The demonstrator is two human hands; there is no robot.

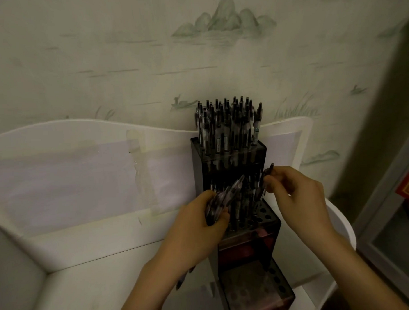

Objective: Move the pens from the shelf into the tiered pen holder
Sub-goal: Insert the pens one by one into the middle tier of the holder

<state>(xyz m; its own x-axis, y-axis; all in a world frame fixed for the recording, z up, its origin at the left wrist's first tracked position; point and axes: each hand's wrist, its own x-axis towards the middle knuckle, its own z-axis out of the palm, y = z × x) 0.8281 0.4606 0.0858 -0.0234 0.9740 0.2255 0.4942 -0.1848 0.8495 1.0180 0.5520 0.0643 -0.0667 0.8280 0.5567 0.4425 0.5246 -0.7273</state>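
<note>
- White shelf (74,245), pen holder (231,158) against its back: top tier full, middle part filled, lowest looks empty
- Left hand (197,225) grips spare pens (220,198)
- Right hand (294,193) pinches one pen (266,178) over middle tier; next, likely steer its tip into a free hole

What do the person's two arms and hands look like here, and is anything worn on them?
Both forearms are bare up to the bottom edge of the picture; no sleeve shows. The left hand and the right hand wear no glove, and no ring, watch or bracelet shows. The dim, slightly blurred picture hides finer details.
</note>
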